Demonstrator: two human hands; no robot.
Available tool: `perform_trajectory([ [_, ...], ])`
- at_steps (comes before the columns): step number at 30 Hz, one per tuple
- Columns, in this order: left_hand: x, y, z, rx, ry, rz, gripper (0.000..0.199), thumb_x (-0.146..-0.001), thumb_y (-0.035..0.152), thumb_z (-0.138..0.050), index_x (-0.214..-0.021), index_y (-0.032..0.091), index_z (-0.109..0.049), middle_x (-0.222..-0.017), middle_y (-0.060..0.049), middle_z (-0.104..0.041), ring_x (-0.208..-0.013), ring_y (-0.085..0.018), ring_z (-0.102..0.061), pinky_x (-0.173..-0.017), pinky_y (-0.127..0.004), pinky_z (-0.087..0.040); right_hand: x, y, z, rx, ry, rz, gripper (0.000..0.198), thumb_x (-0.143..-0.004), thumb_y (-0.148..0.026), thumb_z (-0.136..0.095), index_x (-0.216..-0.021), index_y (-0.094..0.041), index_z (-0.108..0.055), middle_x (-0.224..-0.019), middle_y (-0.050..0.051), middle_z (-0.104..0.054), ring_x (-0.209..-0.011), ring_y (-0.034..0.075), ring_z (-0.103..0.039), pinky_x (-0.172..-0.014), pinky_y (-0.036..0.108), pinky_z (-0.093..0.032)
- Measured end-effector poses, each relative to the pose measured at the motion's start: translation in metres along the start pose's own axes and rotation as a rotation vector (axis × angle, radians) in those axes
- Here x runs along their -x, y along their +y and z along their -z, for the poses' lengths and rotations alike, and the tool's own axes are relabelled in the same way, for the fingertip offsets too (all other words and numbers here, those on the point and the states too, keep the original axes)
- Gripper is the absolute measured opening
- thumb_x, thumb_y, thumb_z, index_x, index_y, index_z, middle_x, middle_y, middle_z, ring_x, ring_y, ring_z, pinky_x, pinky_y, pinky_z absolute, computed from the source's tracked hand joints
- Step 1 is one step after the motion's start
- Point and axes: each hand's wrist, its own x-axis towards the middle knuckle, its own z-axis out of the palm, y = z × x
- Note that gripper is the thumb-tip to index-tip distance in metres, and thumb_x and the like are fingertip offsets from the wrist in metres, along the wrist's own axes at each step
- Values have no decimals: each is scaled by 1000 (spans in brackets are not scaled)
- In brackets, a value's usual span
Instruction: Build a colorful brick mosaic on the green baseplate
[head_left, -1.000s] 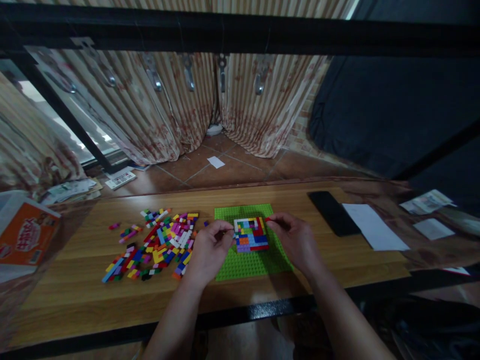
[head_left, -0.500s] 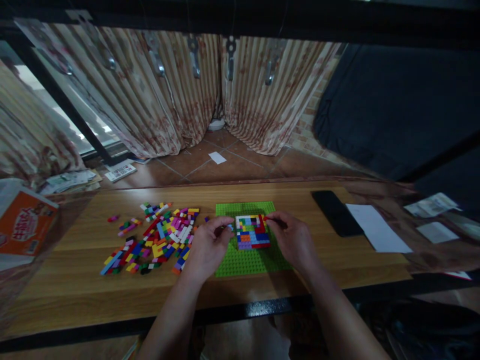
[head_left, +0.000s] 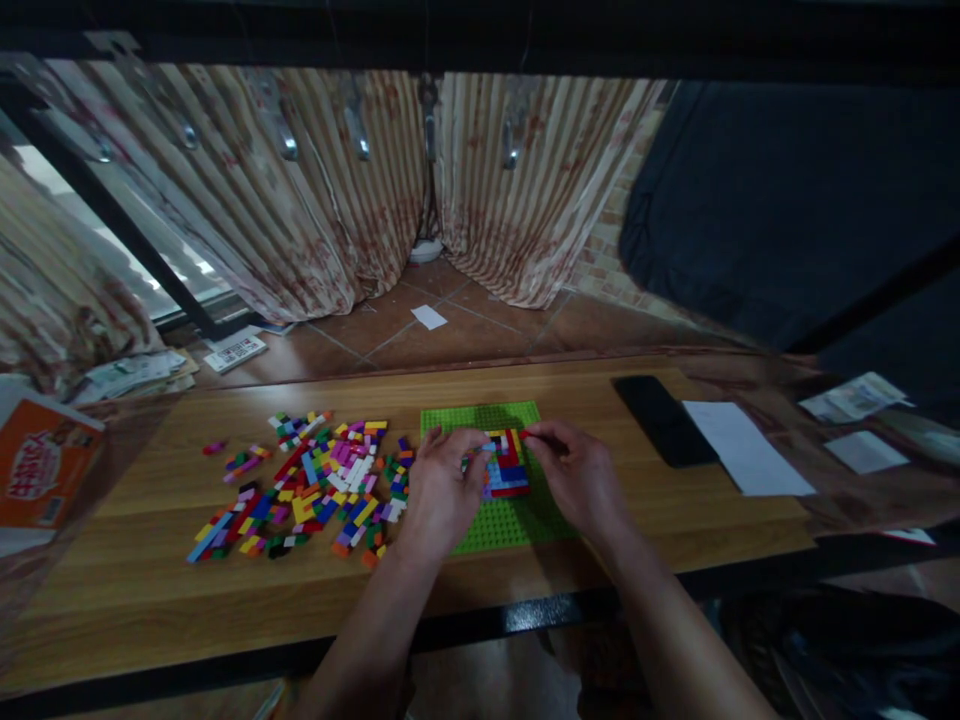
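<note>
A green baseplate (head_left: 499, 530) lies on the table, with a block of many-coloured toy bricks (head_left: 513, 477) built on it. My left hand (head_left: 448, 485) is over the left part of that block, thumb and fingertips closed on a small light blue brick (head_left: 487, 447); the hand hides the bricks under it. At the block's upper right corner, my right hand (head_left: 576, 468) pinches a small red brick (head_left: 525, 434). Whether the red brick touches the block I cannot tell. A heap of loose bricks (head_left: 307, 505) in many colours spreads to the left of the baseplate.
A black phone-like slab (head_left: 666, 420) and a white sheet of paper (head_left: 746, 447) lie on the wooden table (head_left: 135, 590) at the right. An orange and white box (head_left: 45, 460) stands beyond its left end. Striped curtains (head_left: 300, 200) hang behind.
My left hand has moved right with the light blue brick, from the block's left edge to over the block. My right hand stays at the corner with the red brick. The view has shifted slightly.
</note>
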Motion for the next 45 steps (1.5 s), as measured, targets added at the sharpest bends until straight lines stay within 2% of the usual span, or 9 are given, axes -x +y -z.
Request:
perform_trajectory([
  [4, -3, 3, -10, -110, -23, -49, 11, -88, 18, -57, -93, 25, -64, -94, 2, -74, -96, -18, -66, -115, -48, -20, -1, -1, 1, -15, -10, 5, 16, -86, -27, -55, -88, -20, -69, -84, 4, -71, -77, 18, -66, -73, 31, -50],
  [10, -8, 1, -22, -114, 38, -20, 11, -84, 15, -62, -89, 25, -65, -112, -1, -71, -112, -21, -60, -109, -48, -26, -2, 4, 3, -35, -6, 30, 16, -86, -28, -55, -87, -20, -69, -86, 4, -71, -78, 18, -66, -73, 31, -49],
  [15, -9, -3, -26, -129, 55, -14, 9, -82, 15, -64, -86, 23, -65, -109, -2, -71, -110, -22, -59, -101, -44, -36, -2, 3, 6, -46, 3, 14, 15, -86, -28, -56, -87, -21, -69, -86, 3, -71, -79, 18, -65, -75, 31, -49],
  [25, -8, 3, -24, -334, -28, -123, 11, -87, 13, -54, -94, 20, -60, -110, -8, -70, -114, -26, -57, -109, -56, -24, -1, 3, 7, -30, -14, 14, 15, -86, -27, -56, -88, -20, -69, -84, 3, -71, -76, 17, -65, -73, 30, -48],
  [31, -10, 9, -22, -418, -96, -115, 15, -87, 10, -50, -97, 18, -58, -110, -10, -69, -112, -28, -58, -108, -60, -24, 0, 2, 4, -22, -27, 14, 16, -87, -26, -54, -88, -20, -69, -85, 3, -70, -77, 18, -65, -73, 31, -48],
  [35, -11, 8, -20, -301, -63, -76, 13, -85, 9, -52, -93, 19, -57, -104, -8, -69, -104, -26, -60, -105, -54, -34, 0, 2, 3, -17, -43, 19, 15, -87, -25, -54, -89, -21, -69, -87, 3, -71, -80, 17, -65, -74, 30, -49],
  [39, -11, 0, -8, -143, 33, -31, 10, -86, 13, -53, -92, 19, -57, -99, -6, -69, -95, -22, -64, -89, -38, -48, 1, 0, 0, 1, -63, 34, 16, -88, -24, -54, -89, -21, -69, -90, 3, -71, -82, 17, -65, -75, 29, -49],
  [42, -11, -8, 4, -83, 84, 31, 6, -87, 18, -54, -90, 20, -59, -89, -3, -69, -82, -19, -65, -76, -31, -50, 2, -3, -3, 22, -65, 45, 15, -87, -24, -55, -88, -21, -70, -90, 3, -70, -81, 17, -65, -75, 30, -49],
  [45, -10, -14, 11, -50, 101, 60, 4, -85, 19, -56, -85, 20, -59, -83, -1, -68, -77, -16, -65, -73, -28, -49, 2, -5, -7, 32, -67, 48, 15, -87, -25, -56, -88, -20, -70, -89, 4, -70, -82, 18, -65, -77, 31, -49],
])
